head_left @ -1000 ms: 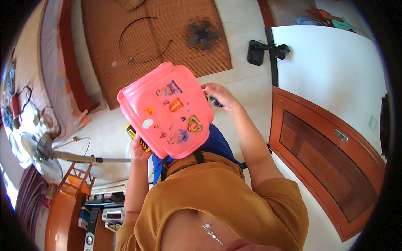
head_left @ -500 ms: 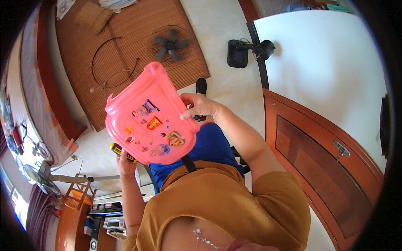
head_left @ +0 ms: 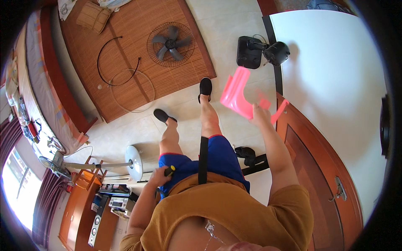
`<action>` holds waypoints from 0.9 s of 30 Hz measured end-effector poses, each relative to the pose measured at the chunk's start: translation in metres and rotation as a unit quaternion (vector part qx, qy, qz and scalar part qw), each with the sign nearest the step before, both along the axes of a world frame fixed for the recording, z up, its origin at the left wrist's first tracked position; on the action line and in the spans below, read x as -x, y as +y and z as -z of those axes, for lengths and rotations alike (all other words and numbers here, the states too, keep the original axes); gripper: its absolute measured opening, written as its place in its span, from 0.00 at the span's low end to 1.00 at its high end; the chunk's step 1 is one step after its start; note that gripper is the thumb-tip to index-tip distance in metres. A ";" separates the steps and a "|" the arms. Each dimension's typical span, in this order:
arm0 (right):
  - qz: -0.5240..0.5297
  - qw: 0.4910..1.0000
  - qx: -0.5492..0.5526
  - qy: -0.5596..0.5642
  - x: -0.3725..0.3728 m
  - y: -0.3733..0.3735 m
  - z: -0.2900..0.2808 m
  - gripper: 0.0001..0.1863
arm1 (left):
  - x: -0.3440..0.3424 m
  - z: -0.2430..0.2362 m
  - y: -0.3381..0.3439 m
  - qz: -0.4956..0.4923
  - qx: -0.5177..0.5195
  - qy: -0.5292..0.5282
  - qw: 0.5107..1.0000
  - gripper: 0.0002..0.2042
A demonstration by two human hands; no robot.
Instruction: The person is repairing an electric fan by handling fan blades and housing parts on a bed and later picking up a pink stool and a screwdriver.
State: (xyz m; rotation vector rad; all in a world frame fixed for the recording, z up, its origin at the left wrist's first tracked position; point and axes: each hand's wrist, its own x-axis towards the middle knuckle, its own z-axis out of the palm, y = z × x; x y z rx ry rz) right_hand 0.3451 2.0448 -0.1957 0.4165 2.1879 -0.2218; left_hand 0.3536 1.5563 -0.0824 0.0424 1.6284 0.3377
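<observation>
My right hand (head_left: 260,115) is closed on a pink plastic stool (head_left: 237,97) held out to the right, near the wooden door. The stool is tipped on its side, with its legs showing and its seat top turned away. In front of my left hip, my left hand (head_left: 159,177) is wrapped round a yellow-and-black handle (head_left: 169,170) that looks like a screwdriver's. The rest of that tool is hidden by the hand.
A fan blade with its rear grille (head_left: 170,43) lies on the brown mat (head_left: 130,25), beside a black ring (head_left: 100,62) and a pale hoop (head_left: 153,85). A black fan base (head_left: 249,52) stands by the white panel. A standing fan's round base (head_left: 134,163) is at left.
The pink stool has swung from in front of me to the far right and turned over in my right hand. My left hand has let go of it and moved toward my hip.
</observation>
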 end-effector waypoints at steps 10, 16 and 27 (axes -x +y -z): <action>0.025 0.957 0.023 -0.288 -0.082 -0.030 0.061 0.31 | 0.002 0.047 0.081 -0.162 -0.272 -0.072 0.946 0.21; -0.008 0.956 0.029 -0.290 -0.108 -0.059 0.085 0.33 | 0.002 0.057 0.139 0.030 -0.311 -0.162 0.936 0.15; -0.143 0.889 0.093 -0.424 -0.121 -0.100 0.156 0.30 | 0.029 0.155 0.086 -0.040 -0.382 -0.445 0.809 0.19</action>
